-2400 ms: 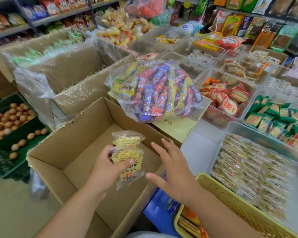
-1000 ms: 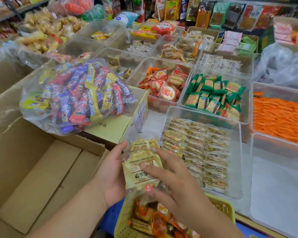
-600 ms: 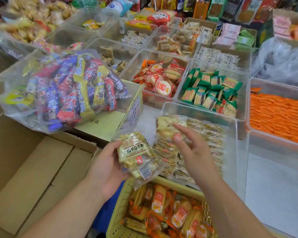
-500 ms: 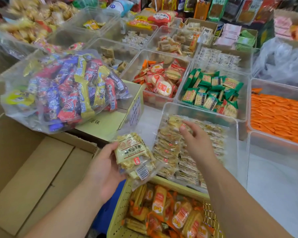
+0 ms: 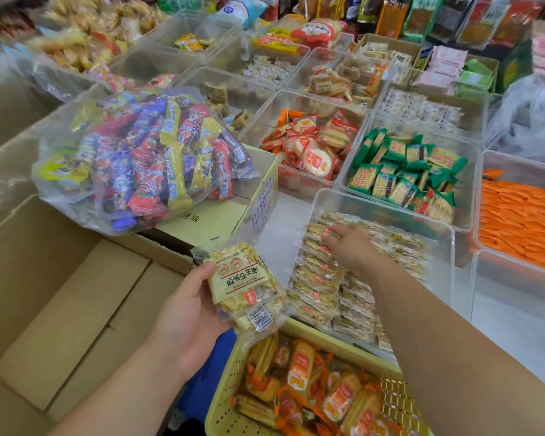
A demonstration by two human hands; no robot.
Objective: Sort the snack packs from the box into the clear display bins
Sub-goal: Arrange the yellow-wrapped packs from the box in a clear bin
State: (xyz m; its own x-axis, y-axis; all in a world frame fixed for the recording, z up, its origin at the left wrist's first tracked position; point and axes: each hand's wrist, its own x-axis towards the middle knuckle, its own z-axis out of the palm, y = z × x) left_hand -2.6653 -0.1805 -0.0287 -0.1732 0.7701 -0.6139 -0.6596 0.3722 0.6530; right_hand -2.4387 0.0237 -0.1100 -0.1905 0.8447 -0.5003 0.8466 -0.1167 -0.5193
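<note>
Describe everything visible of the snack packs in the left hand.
The snack packs are a fanned stack, at least two, in clear plastic showing pale yellow biscuits. The top one bears a cream label with dark characters and red marks; a lower one shows a barcode. The left hand grips them by their left edge, above a corner of the yellow basket.

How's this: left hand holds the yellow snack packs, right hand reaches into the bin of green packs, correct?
The bin is wrong. The right hand reaches into the clear bin of matching packs, the same yellow kind. The left hand does hold the yellow snack packs. The head view shows it.
</note>
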